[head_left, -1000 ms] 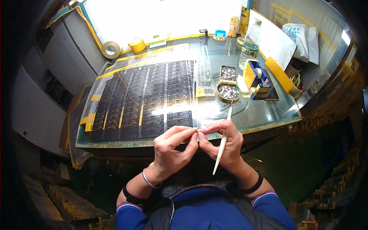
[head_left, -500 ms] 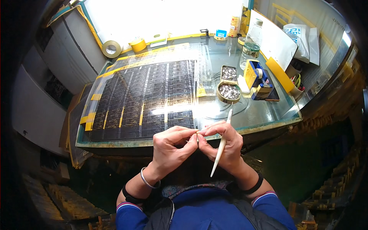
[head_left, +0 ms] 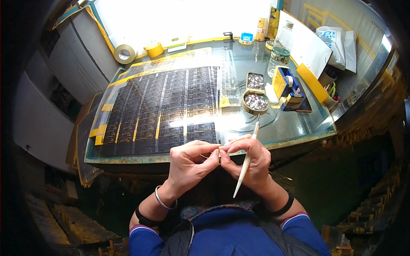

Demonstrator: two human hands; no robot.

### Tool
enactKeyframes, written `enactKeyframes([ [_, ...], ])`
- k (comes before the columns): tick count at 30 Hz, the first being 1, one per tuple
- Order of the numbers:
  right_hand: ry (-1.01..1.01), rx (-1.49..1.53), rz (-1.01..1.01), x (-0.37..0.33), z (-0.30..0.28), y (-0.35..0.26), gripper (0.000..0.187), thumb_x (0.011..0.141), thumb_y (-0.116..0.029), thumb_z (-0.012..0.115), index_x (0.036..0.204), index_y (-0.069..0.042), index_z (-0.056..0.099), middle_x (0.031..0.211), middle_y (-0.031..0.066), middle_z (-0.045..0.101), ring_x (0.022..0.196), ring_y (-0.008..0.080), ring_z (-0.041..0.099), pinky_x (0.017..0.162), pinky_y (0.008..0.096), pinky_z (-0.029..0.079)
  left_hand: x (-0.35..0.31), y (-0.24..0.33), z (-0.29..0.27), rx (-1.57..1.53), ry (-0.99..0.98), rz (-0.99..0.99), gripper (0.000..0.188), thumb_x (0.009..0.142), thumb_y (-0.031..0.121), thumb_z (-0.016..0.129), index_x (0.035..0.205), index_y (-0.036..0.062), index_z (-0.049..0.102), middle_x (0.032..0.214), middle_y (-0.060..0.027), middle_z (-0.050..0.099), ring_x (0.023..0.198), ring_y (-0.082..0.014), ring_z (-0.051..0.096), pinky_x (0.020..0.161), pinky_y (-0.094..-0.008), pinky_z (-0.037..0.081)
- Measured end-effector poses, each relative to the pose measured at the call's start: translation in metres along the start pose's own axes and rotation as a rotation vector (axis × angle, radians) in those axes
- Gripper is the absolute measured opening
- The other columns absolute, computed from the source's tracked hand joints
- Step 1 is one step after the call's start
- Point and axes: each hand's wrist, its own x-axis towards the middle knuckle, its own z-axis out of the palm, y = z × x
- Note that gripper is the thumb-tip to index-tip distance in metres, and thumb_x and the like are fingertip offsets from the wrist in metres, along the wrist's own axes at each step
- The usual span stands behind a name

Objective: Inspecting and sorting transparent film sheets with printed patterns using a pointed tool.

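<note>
Both hands meet in front of my chest, close to the near edge of the glass-topped table (head_left: 294, 135). My left hand (head_left: 190, 164) is pinched closed, thumb against forefinger, on something too small to make out. Its fingertips touch those of my right hand (head_left: 255, 160), whose thumb and forefinger are pinched at the same spot. A slim white pen-shaped tool (head_left: 241, 177) rests in my right hand, its tapered end pointing down toward me and its thin ribbed end up. Beyond the hands lies a dark sheet (head_left: 171, 98) with rows of rectangular cells and yellow strips.
A round tin (head_left: 255, 113) and a rectangular tin hold small silvery pieces. Right of them stand a blue-and-yellow tape dispenser (head_left: 287, 89) and a clear bottle (head_left: 279, 51). Tape rolls (head_left: 124, 54) lie at the back left. A bright panel (head_left: 183, 19) rises behind.
The white tool has tilted very slightly in my right hand. Both hands stay pinched together in nearly the same place.
</note>
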Motion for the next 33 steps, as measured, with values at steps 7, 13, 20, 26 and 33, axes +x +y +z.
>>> enactKeyframes([
  [7, -0.003, 0.007, 0.004, -0.002, 0.001, 0.000, 0.028, 0.068, 0.004, 0.080, 0.084, -0.006, 0.059, 0.078, 0.0071, 0.069, 0.077, 0.0211, 0.068, 0.074, 0.0334, 0.057, 0.000, -0.003, -0.001, -0.005, -0.009, -0.005, 0.015, 0.084, 0.002, 0.070, 0.099, -0.0012, 0.074, 0.087, -0.0089, 0.071, 0.073, -0.0073, 0.065, 0.060, -0.0194, 0.055],
  [13, -0.004, 0.029, 0.017, -0.002, 0.001, 0.001, 0.029, 0.069, 0.003, 0.079, 0.085, -0.006, 0.056, 0.078, 0.0068, 0.069, 0.077, 0.0207, 0.068, 0.077, 0.0357, 0.058, -0.001, -0.002, -0.003, -0.047, -0.028, -0.068, 0.014, 0.085, 0.002, 0.069, 0.098, -0.0010, 0.074, 0.087, -0.0075, 0.070, 0.073, -0.0066, 0.065, 0.061, -0.0191, 0.055],
  [20, -0.020, 0.049, 0.025, -0.002, 0.000, 0.002, 0.029, 0.070, 0.003, 0.078, 0.085, -0.006, 0.055, 0.078, 0.0075, 0.070, 0.076, 0.0208, 0.068, 0.078, 0.0374, 0.058, -0.001, 0.002, -0.004, -0.259, -0.077, -0.221, 0.016, 0.090, 0.002, 0.065, 0.102, -0.0074, 0.070, 0.088, -0.0114, 0.071, 0.075, -0.0103, 0.067, 0.067, -0.0219, 0.058],
  [26, -0.032, 0.130, 0.118, -0.004, -0.001, 0.000, 0.029, 0.072, 0.005, 0.077, 0.086, -0.006, 0.054, 0.079, 0.0087, 0.070, 0.079, 0.0197, 0.068, 0.080, 0.0353, 0.056, 0.001, 0.001, -0.010, -0.357, -0.130, -0.289, 0.017, 0.092, 0.003, 0.064, 0.102, -0.0089, 0.069, 0.086, -0.0146, 0.071, 0.072, -0.0135, 0.069, 0.066, -0.0246, 0.059],
  [33, -0.011, 0.504, 0.519, -0.008, 0.002, -0.003, 0.022, 0.081, 0.002, 0.074, 0.088, -0.004, 0.055, 0.083, 0.0079, 0.068, 0.084, 0.0142, 0.069, 0.073, 0.0261, 0.055, 0.002, -0.003, -0.013, -0.543, -0.132, -0.437, 0.017, 0.092, 0.007, 0.063, 0.097, -0.0087, 0.069, 0.086, -0.0164, 0.071, 0.069, -0.0186, 0.070, 0.064, -0.0269, 0.060],
])
